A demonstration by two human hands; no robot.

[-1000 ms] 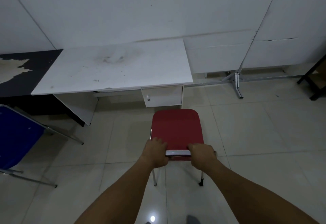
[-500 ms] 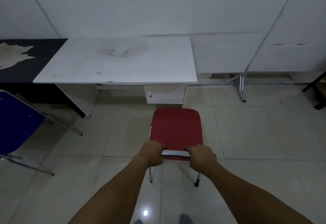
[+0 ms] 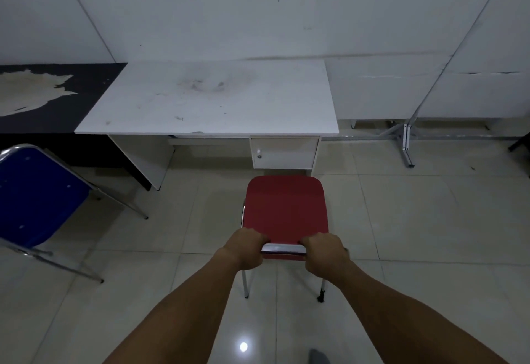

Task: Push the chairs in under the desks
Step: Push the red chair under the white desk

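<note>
Red chair (image 3: 286, 208) faces a white desk (image 3: 212, 100), both hands, left (image 3: 245, 250) and right (image 3: 325, 256), clamped on its backrest, apparently to steer it underneath.

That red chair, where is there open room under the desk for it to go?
Free: the knee gap under the white desk, between its left side panel and the drawer unit. The red chair, held by the left hand and the right hand, faces the drawer unit, which blocks it.

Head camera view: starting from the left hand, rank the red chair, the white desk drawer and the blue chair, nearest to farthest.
1. Red chair: its backrest is gripped by the left hand.
2. White desk drawer: straight ahead, under the desk.
3. Blue chair: far left.
</note>
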